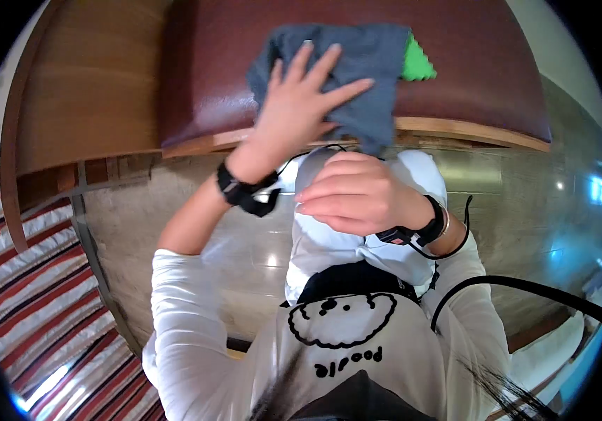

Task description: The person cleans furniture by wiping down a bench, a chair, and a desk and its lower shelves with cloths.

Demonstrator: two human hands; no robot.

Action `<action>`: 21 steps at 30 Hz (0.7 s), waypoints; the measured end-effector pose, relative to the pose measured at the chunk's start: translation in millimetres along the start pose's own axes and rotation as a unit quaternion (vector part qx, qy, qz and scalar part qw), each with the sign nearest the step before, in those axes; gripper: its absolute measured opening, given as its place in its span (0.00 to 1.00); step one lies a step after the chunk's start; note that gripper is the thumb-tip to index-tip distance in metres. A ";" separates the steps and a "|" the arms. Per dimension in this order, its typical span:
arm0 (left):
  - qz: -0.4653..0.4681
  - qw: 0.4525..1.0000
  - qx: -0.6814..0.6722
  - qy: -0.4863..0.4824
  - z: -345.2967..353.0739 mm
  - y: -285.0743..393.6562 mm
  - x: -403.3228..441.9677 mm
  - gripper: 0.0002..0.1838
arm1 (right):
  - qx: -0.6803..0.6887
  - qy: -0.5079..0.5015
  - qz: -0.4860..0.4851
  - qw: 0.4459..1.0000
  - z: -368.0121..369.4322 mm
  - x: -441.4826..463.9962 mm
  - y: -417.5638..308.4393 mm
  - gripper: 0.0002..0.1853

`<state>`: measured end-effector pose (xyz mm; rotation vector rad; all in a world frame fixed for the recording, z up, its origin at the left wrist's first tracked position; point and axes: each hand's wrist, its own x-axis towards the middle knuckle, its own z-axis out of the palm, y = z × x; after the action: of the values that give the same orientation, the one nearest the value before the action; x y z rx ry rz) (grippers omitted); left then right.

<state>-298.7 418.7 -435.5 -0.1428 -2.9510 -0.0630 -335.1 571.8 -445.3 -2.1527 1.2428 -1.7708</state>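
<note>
Left hand, fingers apart, lies on gray cloth overhanging the wooden edge; right hand, closure unclear, hovers over lap.

Moderate indoor light, glare spots on floor, sheen on maroon tabletop, bluish glare at right, fisheye bowing, black corners.

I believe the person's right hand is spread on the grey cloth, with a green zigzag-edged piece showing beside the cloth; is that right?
Not quite: the head view shows the left hand spread on the grey cloth, with the green zigzag-edged piece showing beside it.
</note>
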 end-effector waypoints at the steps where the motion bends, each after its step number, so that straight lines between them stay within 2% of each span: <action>1: -0.006 1.000 -0.018 0.014 -5.5 -15.5 -15.5 0.46 | -0.002 -0.009 0.010 1.000 -1.9 -0.6 -0.9 0.11; 4: -0.098 0.995 0.030 -0.007 -31.3 -58.3 -65.4 0.43 | -0.015 -0.017 0.023 0.999 -7.9 1.9 -1.5 0.10; 7: -0.199 0.974 0.080 -0.066 -46.4 -103.4 -119.9 0.45 | -0.021 -0.003 0.032 0.999 -6.3 1.8 -2.0 0.09; 8: -0.198 0.978 0.057 -0.044 -47.3 -117.3 -138.7 0.46 | -0.020 -0.004 0.032 0.999 -6.3 1.3 -2.2 0.09; 10: -0.181 0.979 0.051 -0.076 -55.1 -125.8 -157.9 0.47 | -0.034 -0.010 0.020 0.999 -6.3 0.4 -0.2 0.09; 14: -0.134 0.981 0.101 -0.096 -50.8 -131.0 -166.1 0.48 | -0.044 -0.011 0.024 0.999 -8.5 3.3 -0.8 0.09; 16: -0.113 0.978 0.162 -0.070 -44.5 -124.9 -160.4 0.49 | -0.035 -0.014 0.029 0.999 -11.4 7.4 -2.9 0.10; 21: -0.135 0.971 0.189 -0.066 -23.3 -88.2 -133.2 0.52 | -0.027 0.000 0.019 0.999 -12.9 7.0 -4.9 0.10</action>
<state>-173.0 317.5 -440.5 0.3193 -3.0238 0.4852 -343.6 576.0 -433.1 -2.1437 1.3365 -1.7414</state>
